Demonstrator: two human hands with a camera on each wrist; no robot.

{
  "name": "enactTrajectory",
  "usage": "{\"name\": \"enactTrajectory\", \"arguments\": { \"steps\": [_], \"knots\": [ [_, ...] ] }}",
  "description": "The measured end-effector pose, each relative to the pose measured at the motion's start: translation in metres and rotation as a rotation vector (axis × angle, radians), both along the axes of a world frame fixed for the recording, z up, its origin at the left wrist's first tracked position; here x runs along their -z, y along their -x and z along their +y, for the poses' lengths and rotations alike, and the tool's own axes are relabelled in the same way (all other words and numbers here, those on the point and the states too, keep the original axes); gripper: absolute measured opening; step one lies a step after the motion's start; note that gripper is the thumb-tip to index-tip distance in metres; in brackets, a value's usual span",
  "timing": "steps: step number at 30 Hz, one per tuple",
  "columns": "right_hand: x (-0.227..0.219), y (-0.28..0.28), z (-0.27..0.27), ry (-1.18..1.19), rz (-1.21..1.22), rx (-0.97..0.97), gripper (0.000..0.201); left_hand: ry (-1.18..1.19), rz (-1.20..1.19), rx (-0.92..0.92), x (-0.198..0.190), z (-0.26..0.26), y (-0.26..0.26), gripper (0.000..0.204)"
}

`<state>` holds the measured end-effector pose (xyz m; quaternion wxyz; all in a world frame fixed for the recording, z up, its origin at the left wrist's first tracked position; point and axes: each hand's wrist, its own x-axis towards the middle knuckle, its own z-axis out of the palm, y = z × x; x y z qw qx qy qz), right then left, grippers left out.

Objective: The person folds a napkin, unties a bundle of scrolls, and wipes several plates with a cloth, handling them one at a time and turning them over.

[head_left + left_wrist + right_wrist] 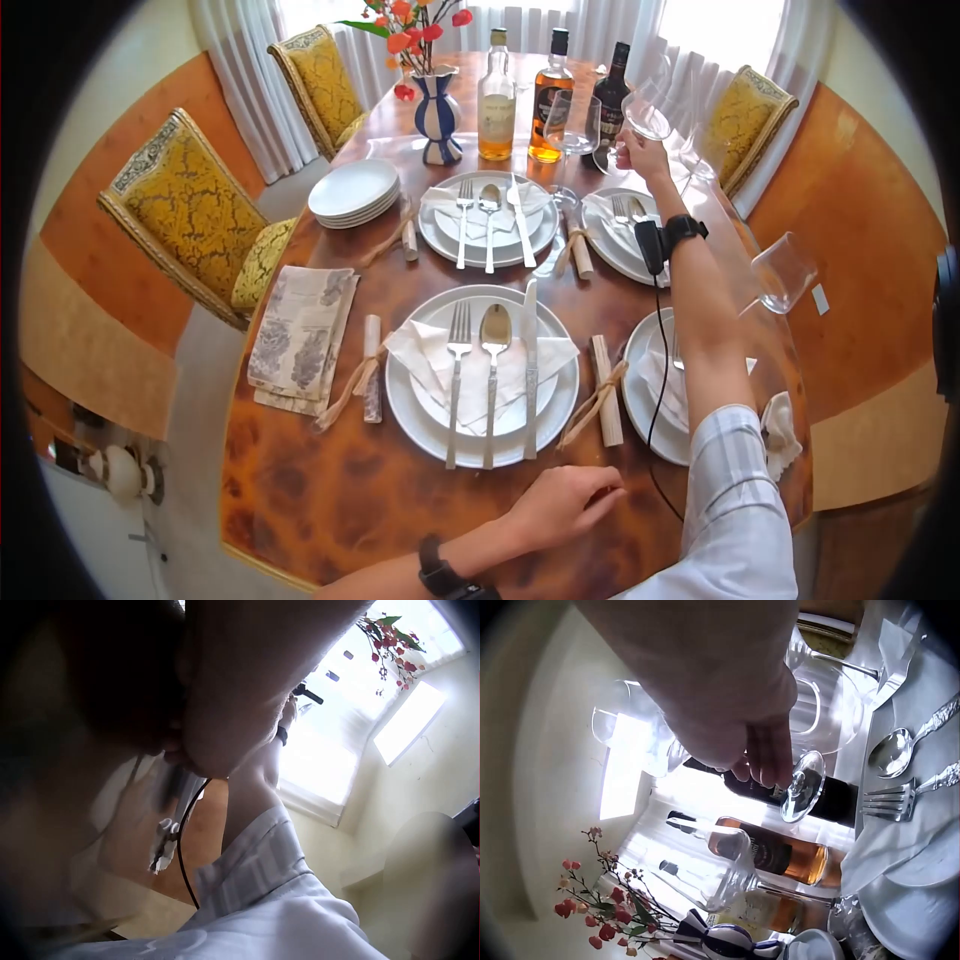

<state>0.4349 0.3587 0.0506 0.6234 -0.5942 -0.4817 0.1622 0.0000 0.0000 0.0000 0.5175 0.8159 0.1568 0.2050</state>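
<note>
My right hand (643, 160) reaches to the far right of the table and grips a wine glass (648, 112) low on its stem, with the bowl tilted above the fingers. In the right wrist view, the fingers (769, 754) curl beside the round glass foot (804, 787), and a dark bottle (834, 801) lies behind. Another wine glass (573, 125) stands left of the hand, in front of the bottles. Near the front edge, my left hand (565, 503) hangs loosely curled and holds nothing; the left wrist view is dark and blurred.
Place settings with plates (400, 400), cutlery and napkins cover the table. Three bottles (497, 110) and a striped vase (437, 125) stand at the back. A wine glass (785, 272) is at the right edge. Stacked plates (354, 190) and folded cloths (300, 330) sit left.
</note>
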Motion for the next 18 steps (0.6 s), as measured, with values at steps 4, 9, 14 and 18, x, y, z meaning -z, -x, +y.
{"name": "enactTrajectory", "arguments": {
  "steps": [4,9,14,18],
  "knots": [
    [0.021,-0.002,0.023,0.166,-0.050,0.003,0.035,0.012,0.017,0.003,-0.001,0.000,0.001,0.014],
    [0.042,-0.006,0.040,0.309,-0.051,0.025,0.037,0.055,-0.023,-0.009,-0.003,0.000,0.001,0.014],
    [0.045,-0.009,0.051,0.381,-0.125,0.021,0.035,0.035,-0.009,-0.011,-0.001,-0.002,0.001,0.011],
    [0.035,-0.003,0.052,0.463,-0.150,0.005,0.034,0.026,-0.017,-0.003,-0.002,0.001,0.002,0.011]
  ]
}}
